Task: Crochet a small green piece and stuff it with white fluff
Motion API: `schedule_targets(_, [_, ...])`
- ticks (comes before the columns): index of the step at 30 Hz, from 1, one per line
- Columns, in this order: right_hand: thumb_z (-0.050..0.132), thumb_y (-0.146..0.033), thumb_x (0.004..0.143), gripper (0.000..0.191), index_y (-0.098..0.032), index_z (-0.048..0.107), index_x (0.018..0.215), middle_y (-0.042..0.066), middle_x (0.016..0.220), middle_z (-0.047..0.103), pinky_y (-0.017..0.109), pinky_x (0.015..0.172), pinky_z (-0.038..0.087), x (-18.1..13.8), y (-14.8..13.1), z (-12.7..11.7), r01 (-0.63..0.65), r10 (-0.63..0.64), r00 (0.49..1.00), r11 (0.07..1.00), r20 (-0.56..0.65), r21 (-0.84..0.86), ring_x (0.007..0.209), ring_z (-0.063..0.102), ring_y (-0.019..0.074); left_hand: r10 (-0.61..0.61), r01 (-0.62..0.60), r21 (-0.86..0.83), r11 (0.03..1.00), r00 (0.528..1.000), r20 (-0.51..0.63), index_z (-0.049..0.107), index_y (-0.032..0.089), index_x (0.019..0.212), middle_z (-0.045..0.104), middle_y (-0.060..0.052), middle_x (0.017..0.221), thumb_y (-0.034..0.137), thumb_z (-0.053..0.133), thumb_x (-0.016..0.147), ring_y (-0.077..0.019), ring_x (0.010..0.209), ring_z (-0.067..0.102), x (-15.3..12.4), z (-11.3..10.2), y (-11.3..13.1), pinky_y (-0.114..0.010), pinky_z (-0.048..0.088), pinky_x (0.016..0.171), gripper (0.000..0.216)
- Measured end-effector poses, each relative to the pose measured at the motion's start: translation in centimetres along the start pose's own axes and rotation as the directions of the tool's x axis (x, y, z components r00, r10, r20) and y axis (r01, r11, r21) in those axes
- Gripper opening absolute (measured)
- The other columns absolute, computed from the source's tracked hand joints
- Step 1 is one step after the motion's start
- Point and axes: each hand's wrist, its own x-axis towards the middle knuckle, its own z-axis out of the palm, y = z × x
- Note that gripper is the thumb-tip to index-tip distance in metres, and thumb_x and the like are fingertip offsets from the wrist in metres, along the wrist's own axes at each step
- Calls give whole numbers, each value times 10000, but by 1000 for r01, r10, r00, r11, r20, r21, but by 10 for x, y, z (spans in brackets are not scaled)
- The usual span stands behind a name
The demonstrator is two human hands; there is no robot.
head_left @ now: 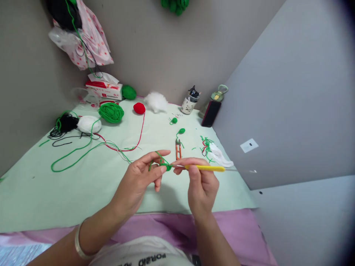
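- Your right hand (201, 184) pinches the yellow crochet hook (205, 168), its tip in the small green crochet piece (167, 167).
- Your left hand (140, 181) pinches that piece, green yarn (74, 153) looped over the forefinger.
- Both hover above the pale green table (41, 192); orange snips (178, 148) lie just beyond.

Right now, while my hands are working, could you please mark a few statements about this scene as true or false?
1. The right hand holds a yellow crochet hook. True.
2. The left hand pinches red yarn. False: it pinches green yarn.
3. The orange snips lie on the table beyond the hands. True.
4. The red ball rests between the two hands. False: it lies far back on the table, beside the white stuffing.
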Motion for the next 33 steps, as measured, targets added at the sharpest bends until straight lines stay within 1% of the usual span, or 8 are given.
schedule_targets(6, [491,-99,1002,305,-261,655,1201,66,989,761,356,736,604,-6,2,1,349,-320,936,898,149,-267,889,727,194,127,-120,113,986,990,-56,769,300,1204,586,49,826,174,795,819,-48,530,522,-2,-1,-9,-205,479,550,405])
schedule_targets(10, [506,-95,988,326,-254,653,1232,84,986,761,361,717,608,-7,7,1,423,-392,906,851,160,-312,888,735,207,129,-119,108,987,987,-91,745,295,1240,595,48,854,140,830,755,-52,526,537,-3,2,-7,-207,477,533,517])
schedule_targets(13, [576,-104,964,389,-307,671,1282,88,1053,754,370,747,614,-11,13,2,464,-420,885,765,201,-446,943,732,223,59,-60,-12,998,996,-72,716,266,1282,590,53,802,193,854,760,-35,476,486,-2,3,-5,-179,422,464,545])
schedule_targets(15, [606,-112,956,421,-347,680,1298,84,1095,743,376,773,613,-13,16,3,482,-444,873,720,203,-499,990,724,229,-73,75,-130,989,997,16,693,216,1312,520,82,635,246,836,805,-25,417,377,-1,3,-3,-150,326,400,528])
schedule_targets(18, [562,-110,979,374,-326,703,1251,67,1043,747,379,766,599,-12,14,4,388,-380,920,843,98,-374,925,713,210,-215,244,-248,938,967,138,707,139,1269,342,133,481,233,805,846,-18,399,196,2,-1,0,-124,197,363,445])
schedule_targets(22, [544,-206,1015,211,-252,750,1015,38,869,728,353,659,565,-3,6,8,58,-55,990,998,-129,18,684,658,162,-163,189,-284,940,980,111,729,158,1219,465,104,592,155,812,828,7,411,184,3,-4,5,-117,207,366,400])
schedule_targets(26, [623,-303,987,188,-216,768,903,37,850,730,280,567,549,5,6,10,-155,194,976,939,-103,306,619,643,126,-114,129,-268,955,991,70,743,178,1203,538,76,674,150,814,821,20,406,234,4,-4,9,-116,236,368,390])
schedule_targets(33, [639,-294,989,165,-239,786,940,24,870,744,252,609,552,4,10,8,-157,187,981,916,-45,370,666,655,113,-75,90,-174,981,993,89,777,225,1165,576,53,784,207,823,828,37,410,323,2,-1,4,-119,250,381,341])
